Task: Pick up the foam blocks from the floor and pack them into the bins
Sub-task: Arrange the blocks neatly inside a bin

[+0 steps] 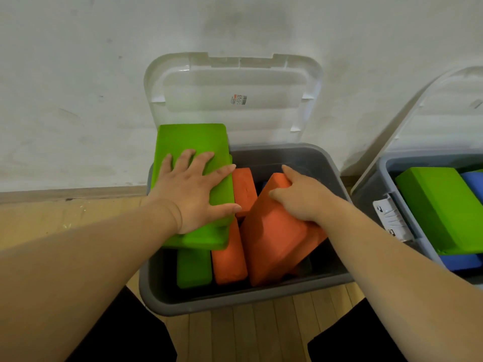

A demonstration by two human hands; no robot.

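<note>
1. Fingers [206, 160] of the left hand [193, 197] are spread wide and lie straight, palm down, pressing on the broad face of a green block [188, 142].
2. That green block lies flat on top of the load at the left side of the grey bin [235, 300]. Its long axis runs away from the person toward the wall [78, 87], and its left edge hangs over the bin's left rim (a second green edge shows just beneath it).
3. Curled over the upper end of a tilted orange block [274, 244], the right hand [300, 197] grips it, thumb on the near face.
4. This tilted orange block stands in the right half of the bin. Its long axis slopes from its low near end, down inside the bin, to its high far end under the hand, with its broad face turned up and to the left.
5. Between the two hands, a narrow orange block [228, 257] stands on edge, long axis also running near to far. Another orange block [244, 189] sits behind it, and a lower green block [193, 270] stands on edge at the near left.
6. Behind the bin, its clear lid [235, 82] stands open against the wall.
7. To the right, a second bin [384, 178] sits on the wooden floor [261, 335], holding a green slab [439, 205] and blue blocks [473, 184].
</note>
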